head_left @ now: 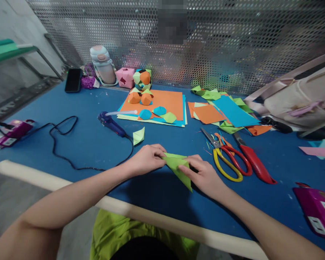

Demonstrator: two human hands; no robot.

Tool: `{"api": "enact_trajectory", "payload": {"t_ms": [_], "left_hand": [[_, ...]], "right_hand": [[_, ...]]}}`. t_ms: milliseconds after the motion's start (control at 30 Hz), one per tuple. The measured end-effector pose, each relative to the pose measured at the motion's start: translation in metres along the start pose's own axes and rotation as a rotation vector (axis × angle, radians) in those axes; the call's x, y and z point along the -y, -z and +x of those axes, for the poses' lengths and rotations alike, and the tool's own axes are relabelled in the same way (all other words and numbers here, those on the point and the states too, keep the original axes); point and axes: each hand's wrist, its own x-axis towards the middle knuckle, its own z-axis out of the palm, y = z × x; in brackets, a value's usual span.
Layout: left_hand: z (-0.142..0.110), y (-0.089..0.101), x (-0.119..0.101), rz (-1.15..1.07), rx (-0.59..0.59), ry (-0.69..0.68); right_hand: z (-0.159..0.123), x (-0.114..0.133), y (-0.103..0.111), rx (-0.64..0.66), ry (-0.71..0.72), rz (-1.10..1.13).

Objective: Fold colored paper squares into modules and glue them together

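Between my two hands is a folded piece of green paper (pixel 180 168), held above the front part of the blue table. My left hand (pixel 148 159) pinches its left corner. On the other side, my right hand (pixel 203 175) grips the paper with the thumb on top and the fingers partly hidden behind it. One pointed corner hangs down towards me. A small pale green folded piece (pixel 139 136) lies just beyond my left hand. To the right of my right hand rest scissors (pixel 227 159) with one yellow and one red handle.
A blue glue gun (pixel 111 123) and its black cord lie left. Behind are orange sheets (pixel 165 101) bearing folded pieces, a paper ball (pixel 142 78), a pink paper cube (pixel 125 77) and a bottle (pixel 104 66). A red-handled cutter (pixel 256 162) and paper squares (pixel 208 113) lie right.
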Motion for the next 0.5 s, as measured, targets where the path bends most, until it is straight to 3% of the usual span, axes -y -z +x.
{"api": "enact_trajectory", "payload": {"t_ms": [133, 267, 500], "left_hand": [[-0.001, -0.001, -0.003, -0.058, -0.077, -0.036], [-0.006, 0.0, -0.009, -0.023, -0.161, -0.182], [-0.012, 0.001, -0.014, 0.052, -0.218, -0.393]], "right_hand": [[0.0, 0.0, -0.001, -0.123, -0.066, 0.009], [0.001, 0.0, 0.0, -0.263, -0.093, 0.121], [0.002, 0.005, 0.001, -0.281, -0.256, 0.558]]}}
